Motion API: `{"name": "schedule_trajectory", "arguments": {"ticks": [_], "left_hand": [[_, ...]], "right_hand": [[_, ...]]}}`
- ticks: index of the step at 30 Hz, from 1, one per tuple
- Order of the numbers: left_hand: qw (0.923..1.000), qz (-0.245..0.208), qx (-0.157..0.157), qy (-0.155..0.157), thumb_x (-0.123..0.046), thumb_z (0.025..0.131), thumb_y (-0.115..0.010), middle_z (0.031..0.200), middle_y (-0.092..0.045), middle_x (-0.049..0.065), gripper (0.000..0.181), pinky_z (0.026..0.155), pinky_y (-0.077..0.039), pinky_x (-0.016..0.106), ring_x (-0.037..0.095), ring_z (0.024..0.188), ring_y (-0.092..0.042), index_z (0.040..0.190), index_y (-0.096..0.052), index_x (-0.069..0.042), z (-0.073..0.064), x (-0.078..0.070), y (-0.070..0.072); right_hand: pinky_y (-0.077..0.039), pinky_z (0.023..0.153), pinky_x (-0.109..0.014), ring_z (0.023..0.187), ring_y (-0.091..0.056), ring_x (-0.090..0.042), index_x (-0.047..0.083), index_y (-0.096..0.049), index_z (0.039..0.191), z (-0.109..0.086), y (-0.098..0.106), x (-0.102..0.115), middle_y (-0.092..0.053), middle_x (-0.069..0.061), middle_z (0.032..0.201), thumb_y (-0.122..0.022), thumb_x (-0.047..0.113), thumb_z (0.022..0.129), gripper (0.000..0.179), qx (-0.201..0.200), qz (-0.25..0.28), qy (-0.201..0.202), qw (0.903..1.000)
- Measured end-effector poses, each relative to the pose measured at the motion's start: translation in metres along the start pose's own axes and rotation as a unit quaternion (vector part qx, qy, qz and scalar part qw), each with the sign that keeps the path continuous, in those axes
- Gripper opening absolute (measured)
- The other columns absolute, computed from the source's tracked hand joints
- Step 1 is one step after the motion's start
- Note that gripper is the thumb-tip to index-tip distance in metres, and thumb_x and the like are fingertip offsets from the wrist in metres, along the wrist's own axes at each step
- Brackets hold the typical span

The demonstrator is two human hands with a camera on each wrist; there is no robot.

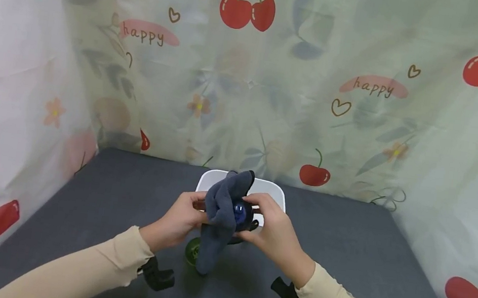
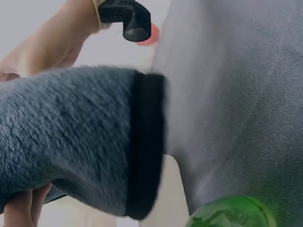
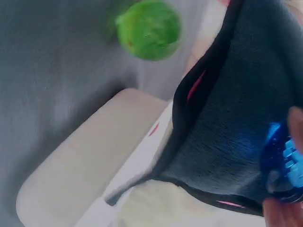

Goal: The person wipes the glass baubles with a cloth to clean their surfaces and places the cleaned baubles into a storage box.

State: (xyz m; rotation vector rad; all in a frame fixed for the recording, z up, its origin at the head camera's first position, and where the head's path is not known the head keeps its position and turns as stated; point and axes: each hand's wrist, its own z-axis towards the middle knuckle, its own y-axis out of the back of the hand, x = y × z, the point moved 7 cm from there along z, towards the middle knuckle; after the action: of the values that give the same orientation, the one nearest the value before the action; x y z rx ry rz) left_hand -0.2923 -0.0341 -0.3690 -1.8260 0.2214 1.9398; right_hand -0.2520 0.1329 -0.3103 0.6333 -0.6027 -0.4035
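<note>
While the white bin (image 1: 213,179) sits below mid-frame, the grey cloth (image 1: 222,204) overlaps it, gripped by the left hand (image 1: 180,219); the right hand's (image 1: 276,227) thumb and fingers pinch the round blue object (image 1: 239,211) against the cloth, lower centre. Light, even pressure seems best, clear of the round green object (image 1: 191,251), lower left.

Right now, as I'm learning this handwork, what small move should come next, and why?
Perhaps draw the dark grey fleecy cloth across the shiny blue rounded object: the left hand holds the cloth close beside it, the right hand grips the object, and part of its surface shows uncovered.
</note>
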Motion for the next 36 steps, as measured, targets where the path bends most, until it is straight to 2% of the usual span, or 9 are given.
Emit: {"name": "schedule_trajectory", "arguments": {"ticks": [4, 9, 14, 17, 20, 23, 29, 32, 36], "left_hand": [[1.0000, -0.008, 0.006, 0.002, 0.011, 0.082, -0.056, 0.083, -0.066, -0.005, 0.035, 0.065, -0.054, 0.027, 0.009, 0.075, -0.061, 0.090, -0.070, -0.021, -0.001, 0.003, 0.002], [0.9989, -0.028, 0.036, 0.012, 0.005, 0.086, -0.061, 0.097, -0.066, -0.004, 0.030, 0.076, -0.056, 0.029, 0.011, 0.089, -0.063, 0.110, -0.066, -0.013, 0.000, 0.005, -0.006], [0.9999, -0.006, 0.002, 0.008, 0.006, 0.084, -0.063, 0.095, -0.069, -0.002, 0.036, 0.073, -0.056, 0.029, 0.010, 0.080, -0.063, 0.119, -0.063, -0.003, 0.001, 0.004, -0.004], [0.9997, -0.002, -0.022, 0.010, 0.012, 0.082, -0.055, 0.081, -0.066, -0.003, 0.032, 0.060, -0.049, 0.024, 0.006, 0.058, -0.052, 0.103, -0.068, -0.009, 0.000, 0.005, 0.002], [0.9995, -0.012, -0.022, 0.020, 0.013, 0.081, -0.053, 0.074, -0.062, -0.006, 0.034, 0.054, -0.041, 0.021, 0.005, 0.049, -0.039, 0.093, -0.067, -0.016, -0.001, 0.006, 0.002], [0.9994, -0.026, 0.007, 0.024, 0.008, 0.084, -0.059, 0.085, -0.065, -0.006, 0.030, 0.062, -0.050, 0.022, 0.005, 0.064, -0.055, 0.103, -0.066, -0.014, -0.001, 0.005, -0.004], [0.9997, -0.001, 0.016, 0.017, 0.004, 0.082, -0.067, 0.099, -0.069, -0.001, 0.045, 0.076, -0.058, 0.033, 0.014, 0.091, -0.066, 0.126, -0.058, 0.003, 0.000, 0.004, -0.005], [0.9997, 0.013, 0.015, 0.009, 0.009, 0.080, -0.063, 0.094, -0.070, -0.002, 0.040, 0.072, -0.058, 0.031, 0.012, 0.087, -0.067, 0.120, -0.061, 0.003, -0.001, 0.006, -0.002], [0.9997, -0.005, 0.022, 0.014, 0.012, 0.081, -0.057, 0.083, -0.066, -0.005, 0.032, 0.067, -0.054, 0.025, 0.007, 0.074, -0.062, 0.102, -0.065, -0.011, -0.004, 0.012, -0.001]], "right_hand": [[-0.055, 0.085, -0.024, 0.107, -0.061, -0.015, 0.008, -0.058, 0.123, -0.002, -0.001, -0.005, -0.060, -0.006, 0.117, -0.091, 0.009, 0.063, 0.068, 0.007, 0.062, -0.035, 0.9975], [-0.054, 0.089, -0.027, 0.110, -0.059, -0.015, 0.007, -0.055, 0.127, -0.007, -0.011, -0.023, -0.053, -0.009, 0.127, -0.083, -0.004, 0.069, 0.066, 0.000, 0.280, -0.175, 0.9439], [-0.053, 0.090, -0.025, 0.111, -0.059, -0.017, 0.008, -0.057, 0.124, 0.000, -0.004, -0.013, -0.057, -0.006, 0.121, -0.089, 0.007, 0.065, 0.067, 0.008, 0.104, -0.116, 0.9877], [-0.056, 0.084, -0.025, 0.107, -0.061, -0.018, 0.010, -0.058, 0.126, 0.001, -0.002, -0.011, -0.058, -0.006, 0.119, -0.090, 0.009, 0.064, 0.069, 0.018, 0.080, -0.094, 0.9922], [-0.056, 0.083, -0.027, 0.107, -0.061, -0.017, 0.010, -0.057, 0.129, -0.002, -0.005, -0.020, -0.055, -0.008, 0.126, -0.086, 0.002, 0.068, 0.069, 0.030, 0.207, -0.138, 0.9682], [-0.055, 0.087, -0.029, 0.111, -0.060, -0.015, 0.008, -0.055, 0.131, -0.006, -0.011, -0.027, -0.052, -0.010, 0.131, -0.082, -0.003, 0.071, 0.067, 0.026, 0.310, -0.180, 0.9331], [-0.054, 0.088, -0.024, 0.109, -0.059, -0.016, 0.006, -0.057, 0.122, -0.001, -0.005, -0.009, -0.057, -0.005, 0.116, -0.091, 0.008, 0.063, 0.069, 0.027, 0.042, -0.050, 0.9975], [-0.056, 0.082, -0.023, 0.103, -0.061, -0.017, 0.006, -0.057, 0.121, -0.001, -0.004, -0.004, -0.057, -0.005, 0.111, -0.092, 0.010, 0.060, 0.071, 0.037, -0.006, -0.016, 0.9992], [-0.056, 0.085, -0.026, 0.105, -0.062, -0.015, 0.008, -0.059, 0.124, -0.007, -0.010, -0.019, -0.056, -0.008, 0.120, -0.088, 0.005, 0.065, 0.066, 0.056, 0.176, -0.113, 0.9762]]}}
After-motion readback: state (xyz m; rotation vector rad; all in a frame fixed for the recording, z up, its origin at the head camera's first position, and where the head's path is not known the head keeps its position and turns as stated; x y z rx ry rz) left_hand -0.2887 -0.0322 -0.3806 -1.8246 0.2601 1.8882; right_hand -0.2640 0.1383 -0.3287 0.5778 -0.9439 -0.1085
